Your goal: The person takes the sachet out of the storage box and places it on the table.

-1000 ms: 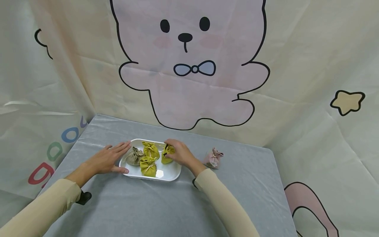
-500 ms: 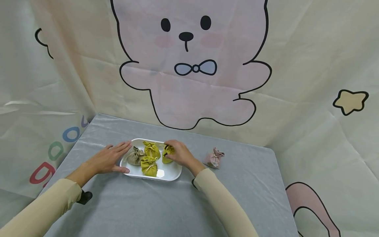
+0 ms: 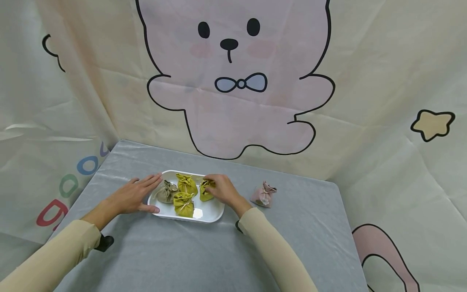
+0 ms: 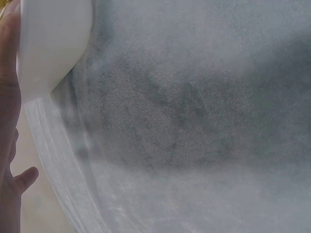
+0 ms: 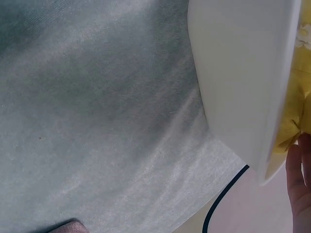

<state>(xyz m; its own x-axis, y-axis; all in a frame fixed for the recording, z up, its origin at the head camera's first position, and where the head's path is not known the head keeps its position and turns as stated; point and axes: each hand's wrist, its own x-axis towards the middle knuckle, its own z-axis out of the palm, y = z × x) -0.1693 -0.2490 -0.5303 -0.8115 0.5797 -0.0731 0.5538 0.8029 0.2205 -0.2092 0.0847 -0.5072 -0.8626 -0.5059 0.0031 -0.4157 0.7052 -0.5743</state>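
Note:
A white tray (image 3: pixel 212 215) sits mid-table holding a beige pouch (image 3: pixel 166 193) and three yellow pouches. My left hand (image 3: pixel 136 196) lies flat against the tray's left end, fingers straight along the far corner and thumb at the near corner. My right hand (image 3: pixel 220 190) curls over the rightmost yellow pouch (image 3: pixel 204 192) and grips it inside the tray. The other yellow pouches (image 3: pixel 186 184) (image 3: pixel 183 204) lie untouched. The left wrist view shows the tray's (image 4: pixel 48 43) underside beside my left hand (image 4: pixel 7 121). The right wrist view shows the tray (image 5: pixel 243 82) wall and yellow pouch (image 5: pixel 292 121) fabric.
A pink pouch (image 3: pixel 263 194) lies on the grey tablecloth (image 3: pixel 182 251) to the right of the tray. A printed cartoon backdrop (image 3: pixel 233 101) rises behind and at both sides of the table. The table's right edge (image 3: pixel 344 227) is close to the backdrop.
My right hand has lowered the yellow pouch slightly into the tray. The left hand and the tray have stayed put.

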